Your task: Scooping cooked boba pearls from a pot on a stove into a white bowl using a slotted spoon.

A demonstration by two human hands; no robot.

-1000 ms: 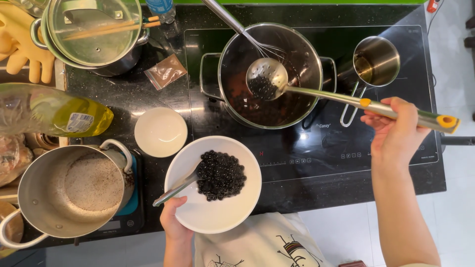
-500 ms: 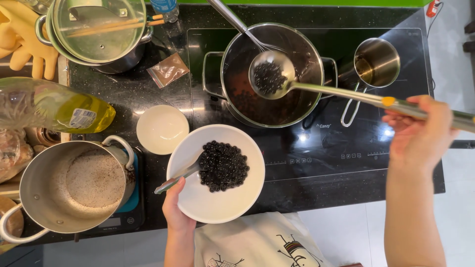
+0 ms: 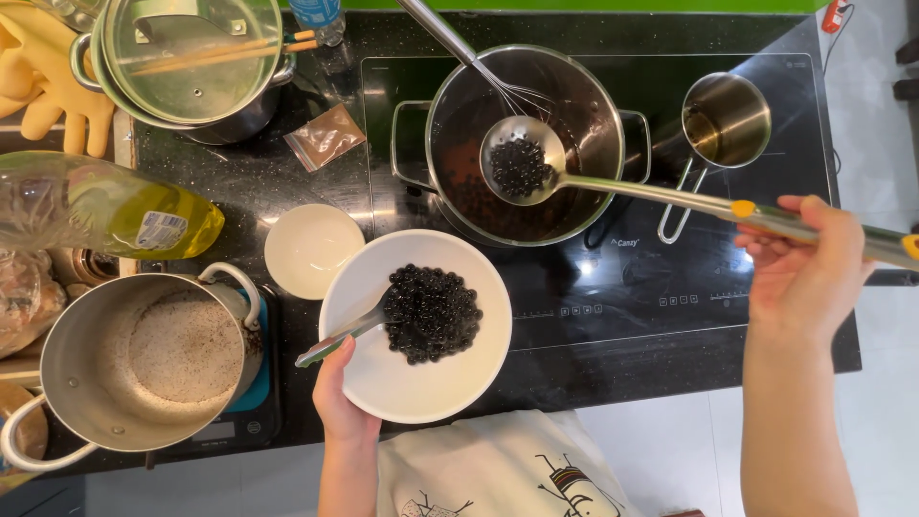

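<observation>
My left hand grips the near rim of a white bowl that holds a heap of black pearls and a metal spoon. My right hand holds the long handle of a metal slotted ladle. The ladle's head carries more black pearls and hangs over a steel pot of dark liquid on the black induction hob. A wire whisk leans inside that pot.
A small steel saucepan stands right of the pot. A small white dish, a large pot of pale grains on a scale, a lidded pot with chopsticks, a bottle of yellow liquid and yellow gloves sit to the left.
The ladle with pearls has stayed over the pot while my right hand slid right along the handle. The white bowl in my left hand has shifted slightly toward the pot.
</observation>
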